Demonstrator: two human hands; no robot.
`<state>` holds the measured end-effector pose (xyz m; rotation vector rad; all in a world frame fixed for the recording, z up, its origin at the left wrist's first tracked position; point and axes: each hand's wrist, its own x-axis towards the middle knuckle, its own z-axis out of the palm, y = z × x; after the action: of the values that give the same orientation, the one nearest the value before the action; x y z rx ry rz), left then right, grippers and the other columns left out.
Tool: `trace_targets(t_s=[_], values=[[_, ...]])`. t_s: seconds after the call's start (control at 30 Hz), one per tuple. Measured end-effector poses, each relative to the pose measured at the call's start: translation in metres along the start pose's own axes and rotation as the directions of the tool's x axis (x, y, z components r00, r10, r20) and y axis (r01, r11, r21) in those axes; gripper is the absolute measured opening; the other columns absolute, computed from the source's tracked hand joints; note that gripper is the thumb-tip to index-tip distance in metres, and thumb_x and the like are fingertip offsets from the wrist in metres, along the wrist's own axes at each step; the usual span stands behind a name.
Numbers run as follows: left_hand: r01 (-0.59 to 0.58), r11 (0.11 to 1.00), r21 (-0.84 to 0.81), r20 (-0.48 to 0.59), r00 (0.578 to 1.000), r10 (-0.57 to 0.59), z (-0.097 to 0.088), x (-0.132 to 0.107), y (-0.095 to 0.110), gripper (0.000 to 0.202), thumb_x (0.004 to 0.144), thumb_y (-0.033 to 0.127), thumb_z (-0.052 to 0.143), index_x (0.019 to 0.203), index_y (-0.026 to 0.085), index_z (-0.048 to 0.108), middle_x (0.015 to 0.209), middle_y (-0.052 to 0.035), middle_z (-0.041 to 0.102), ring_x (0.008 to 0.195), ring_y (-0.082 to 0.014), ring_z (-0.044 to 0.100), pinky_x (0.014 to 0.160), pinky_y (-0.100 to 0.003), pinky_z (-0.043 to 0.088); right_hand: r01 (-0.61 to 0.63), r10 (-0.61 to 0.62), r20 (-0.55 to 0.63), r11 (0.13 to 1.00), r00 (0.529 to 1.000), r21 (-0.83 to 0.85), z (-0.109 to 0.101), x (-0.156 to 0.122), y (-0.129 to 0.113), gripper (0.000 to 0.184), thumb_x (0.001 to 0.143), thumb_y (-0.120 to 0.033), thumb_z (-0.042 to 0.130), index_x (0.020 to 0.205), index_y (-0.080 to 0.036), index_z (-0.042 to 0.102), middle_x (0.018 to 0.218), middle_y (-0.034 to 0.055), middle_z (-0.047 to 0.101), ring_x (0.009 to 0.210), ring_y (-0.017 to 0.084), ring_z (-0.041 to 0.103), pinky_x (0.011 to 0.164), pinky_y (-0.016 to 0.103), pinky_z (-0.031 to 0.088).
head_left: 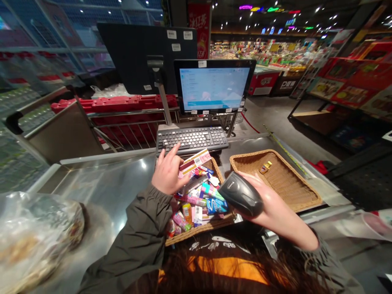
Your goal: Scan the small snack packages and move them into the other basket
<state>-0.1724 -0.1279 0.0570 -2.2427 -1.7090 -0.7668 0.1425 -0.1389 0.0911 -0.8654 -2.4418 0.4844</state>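
Observation:
My left hand (168,169) reaches over the near left edge of a black keyboard (192,138), two fingertips at its keys. Between its thumb and index finger sits a flat, striped, barcoded box (196,161). My right hand (269,200) is wrapped round a black handheld barcode scanner (240,194), its head pointing left over a wicker basket (219,170). That basket is heaped with small packets, including a blue packet (217,206) and a yellow-orange one (187,213). A second wicker basket (294,190), to the right, holds a small yellow item (265,167).
Behind the keyboard stands a lit monitor (214,90), with another screen (143,57) turned away at its left. A clear plastic bag (33,232) lies on the metal counter (104,200) at the left. Beyond are a shopping trolley (128,134) and store shelves (349,90).

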Motion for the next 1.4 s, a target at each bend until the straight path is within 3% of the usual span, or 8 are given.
trace_targets(t_s=[0.17,0.33,0.63,0.87,0.97,1.13,1.27,1.4], values=[[0.058,0.998,-0.007,0.121,0.991,-0.057,0.005,-0.003,-0.003,0.021,0.075,0.032,0.065,0.086,0.020,0.051,0.138,-0.0255,0.056,0.140,-0.0332,0.044,0.115,-0.063,0.028,-0.015,0.015,0.034,1.000,0.999,0.008,-0.002,-0.002,0.004,0.055,0.083,-0.040,0.070,0.132,-0.021,0.055,0.136,0.0156,0.061,0.129,0.034,0.055,0.108,0.053,0.045],[0.170,0.985,0.024,0.187,0.967,-0.172,0.009,-0.012,-0.013,0.021,0.076,0.034,0.065,0.084,0.020,0.050,0.134,-0.0234,0.059,0.136,-0.0340,0.048,0.113,-0.063,0.030,-0.040,0.040,0.021,0.999,0.999,0.005,-0.005,-0.005,0.008,0.059,0.083,-0.035,0.070,0.136,-0.021,0.051,0.137,0.0147,0.060,0.129,0.034,0.055,0.109,0.053,0.044],[0.427,0.896,0.122,0.225,0.867,-0.444,0.016,-0.048,-0.028,0.024,0.073,0.035,0.066,0.086,0.020,0.052,0.138,-0.0222,0.057,0.137,-0.0321,0.047,0.113,-0.057,0.035,0.021,-0.024,0.062,0.999,0.998,0.046,0.000,-0.003,0.015,0.048,0.082,-0.042,0.072,0.124,-0.021,0.061,0.131,0.0135,0.065,0.128,0.033,0.056,0.109,0.051,0.045],[0.447,0.871,0.202,0.359,0.794,-0.490,0.017,-0.067,-0.013,0.030,0.081,0.048,0.063,0.081,0.019,0.055,0.148,-0.0202,0.049,0.138,-0.0358,0.045,0.111,-0.067,0.032,0.081,-0.085,0.066,0.995,0.994,0.049,0.005,0.003,0.018,0.043,0.081,-0.045,0.072,0.115,-0.020,0.066,0.124,0.0128,0.069,0.122,0.034,0.061,0.109,0.053,0.046],[0.430,0.885,0.176,0.348,0.814,-0.465,0.009,-0.068,-0.009,0.037,0.083,0.056,0.062,0.086,0.019,0.058,0.147,-0.0214,0.049,0.142,-0.0351,0.039,0.111,-0.068,0.031,0.084,-0.086,0.054,0.995,0.995,0.045,0.002,0.003,0.020,0.046,0.083,-0.044,0.070,0.122,-0.020,0.062,0.130,0.0138,0.065,0.125,0.033,0.059,0.107,0.051,0.048],[0.332,0.938,0.104,0.241,0.906,-0.347,-0.008,-0.048,0.003,0.039,0.089,0.053,0.056,0.105,0.018,0.060,0.150,-0.0208,0.046,0.141,-0.0337,0.042,0.112,-0.066,0.030,0.029,-0.030,0.029,0.999,0.999,0.022,-0.010,-0.003,0.029,0.050,0.083,-0.038,0.070,0.128,-0.020,0.058,0.134,0.0145,0.063,0.126,0.033,0.058,0.106,0.050,0.049],[0.185,0.978,0.096,0.156,0.968,-0.198,-0.002,-0.005,0.030,0.050,0.087,0.055,0.060,0.117,0.015,0.060,0.159,-0.0234,0.028,0.149,-0.0385,0.025,0.115,-0.065,0.025,-0.058,0.056,-0.034,0.997,0.998,-0.060,-0.024,-0.020,0.049,0.052,0.082,-0.035,0.069,0.129,-0.018,0.056,0.135,0.0148,0.062,0.127,0.033,0.057,0.109,0.052,0.045],[0.050,0.992,0.112,0.084,0.995,-0.059,0.022,0.057,0.077,0.061,0.084,0.055,0.065,0.129,0.014,0.056,0.163,-0.0247,0.015,0.152,-0.0394,0.013,0.117,-0.065,0.016,-0.234,0.214,-0.164,0.966,0.963,-0.110,-0.040,-0.050,0.075,0.059,0.081,-0.043,0.070,0.131,-0.018,0.055,0.135,0.0161,0.062,0.128,0.036,0.056,0.112,0.058,0.040]])
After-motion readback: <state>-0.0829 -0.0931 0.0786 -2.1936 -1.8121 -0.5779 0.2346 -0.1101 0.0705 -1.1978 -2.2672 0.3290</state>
